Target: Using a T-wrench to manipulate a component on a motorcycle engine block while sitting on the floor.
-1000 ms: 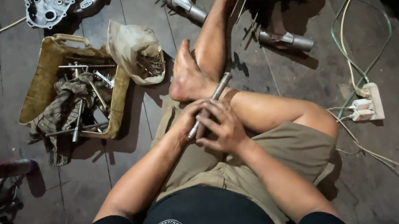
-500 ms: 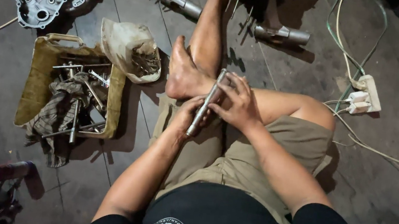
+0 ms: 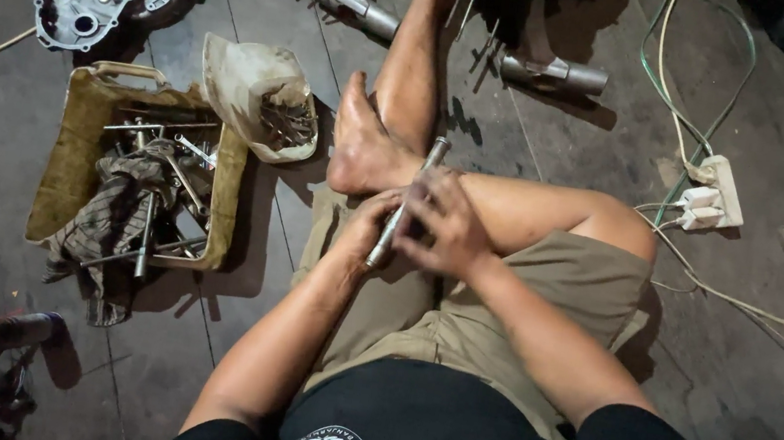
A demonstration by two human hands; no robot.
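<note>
- Dark plank floor (image 3: 543,149); tray of tools (image 3: 67,157) at left.
- Left hand (image 3: 365,232), right hand (image 3: 442,222): fingers closed around steel rod (image 3: 404,206).
- Rod likely stiff, heavy, greasy; grip mid-shaft.

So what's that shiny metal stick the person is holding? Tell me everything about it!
The metal rod is long, thin and silvery grey, like steel, with a slightly thicker, socket-like tip at its far end near the bare foot. It slants from lower left up to upper right, above the person's lap. The left hand wraps its lower part and the right hand closes over its middle, so only the ends show. It looks smudged. Its lower end is hard to make out.
</note>
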